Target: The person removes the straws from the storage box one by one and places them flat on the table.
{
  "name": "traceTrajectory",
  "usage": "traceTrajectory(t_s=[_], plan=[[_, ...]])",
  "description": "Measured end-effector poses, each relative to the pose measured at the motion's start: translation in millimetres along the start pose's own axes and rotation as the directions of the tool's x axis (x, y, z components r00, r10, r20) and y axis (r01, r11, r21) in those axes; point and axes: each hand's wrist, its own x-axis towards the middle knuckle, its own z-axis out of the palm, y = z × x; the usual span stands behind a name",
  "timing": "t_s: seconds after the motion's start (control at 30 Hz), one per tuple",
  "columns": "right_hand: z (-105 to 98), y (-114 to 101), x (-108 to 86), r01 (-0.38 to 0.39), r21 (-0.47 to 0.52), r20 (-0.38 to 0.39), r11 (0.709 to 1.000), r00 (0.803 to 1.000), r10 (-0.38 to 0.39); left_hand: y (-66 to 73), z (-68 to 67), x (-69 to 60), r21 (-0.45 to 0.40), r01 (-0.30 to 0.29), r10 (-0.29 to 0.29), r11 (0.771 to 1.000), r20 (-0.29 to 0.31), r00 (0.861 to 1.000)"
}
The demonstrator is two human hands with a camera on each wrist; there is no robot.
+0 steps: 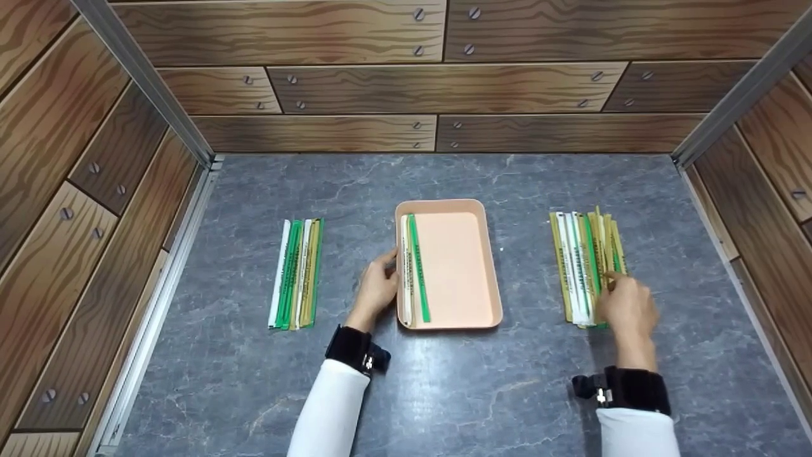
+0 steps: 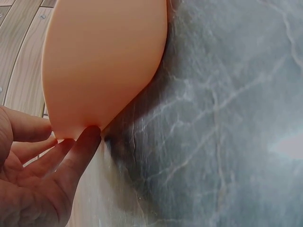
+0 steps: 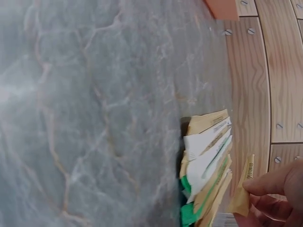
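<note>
In the head view, a peach tray (image 1: 457, 273) holds a few slim paper-wrapped sticks, including a green one (image 1: 419, 266), along its left side. My left hand (image 1: 377, 285) grips the tray's left edge; the left wrist view shows fingers (image 2: 85, 146) against the tray wall (image 2: 106, 61). At the right, my right hand (image 1: 628, 308) is over the near end of a pile of wrapped sticks (image 1: 577, 266) in tan, white and green. Its thumb and fingers pinch one tan paper-wrapped stick (image 3: 244, 196), raised beside the pile in the right wrist view.
Another group of wrapped sticks (image 1: 298, 273), white, green and tan, lies side by side left of the tray. The grey marbled table (image 1: 444, 387) is bordered by wood-patterned walls (image 1: 355, 89) at the back and sides, with metal rails (image 1: 152, 317) at the corners.
</note>
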Motion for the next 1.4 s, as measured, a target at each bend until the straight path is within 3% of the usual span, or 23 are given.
traceTrajectory(t_s=[0.2,0.33,0.4,0.47,0.53,0.63,0.8,0.93,1.07,1.23,1.4], plan=[[5.6,-0.6,1.9,-0.038,-0.021,0.021,0.999,0.999,0.038,1.0,-0.6,-0.4,0.011,0.01,-0.01,1.0,0.007,1.0],[11.1,-11.8,-0.3,-0.031,-0.027,-0.041,0.999,0.999,0.03,1.6,-1.2,-0.4,0.001,0.025,-0.025,1.0,0.014,1.0],[16.0,-22.4,-3.5,0.03,-0.012,-0.111,0.999,0.993,-0.031,1.7,-1.0,-0.7,-0.009,0.027,-0.027,1.0,0.017,0.999],[23.5,-36.0,-6.9,0.126,0.005,-0.184,0.992,0.975,-0.123,1.5,-0.8,-0.8,-0.012,0.024,-0.024,1.0,0.016,1.0],[33.2,-51.8,-10.6,0.248,0.034,-0.223,0.968,0.946,-0.234,1.3,-0.4,-1.2,-0.008,0.015,-0.015,1.0,0.011,1.0],[51.1,-78.6,-16.9,0.409,0.061,-0.24,0.91,0.891,-0.385,1.0,0.1,-1.2,0.004,-0.006,0.006,1.0,0.001,1.0],[82.1,-123.4,-32.0,0.579,0.122,-0.146,0.807,0.814,-0.562,1.3,0.5,-1.0,0.021,-0.023,0.023,1.0,-0.007,1.0],[100.4,-149.2,-42.9,0.641,0.143,-0.044,0.754,0.765,-0.643,1.8,0.4,-0.9,0.043,-0.031,0.032,0.999,-0.011,0.999],[110.8,-166.0,-47.7,0.682,0.094,0.068,0.725,0.722,-0.688,2.7,0.2,-0.7,0.053,-0.026,0.027,0.998,-0.016,1.0],[121.6,-180.2,-49.3,0.705,0.045,0.244,0.708,0.68,-0.692,2.8,0.5,-0.7,0.043,-0.011,0.012,0.999,-0.015,1.0],[131.6,-195.8,-51.3,0.726,0.033,0.309,0.687,0.647,-0.698,2.7,1.1,-1.2,0.017,0.015,-0.015,1.0,-0.001,1.0]])
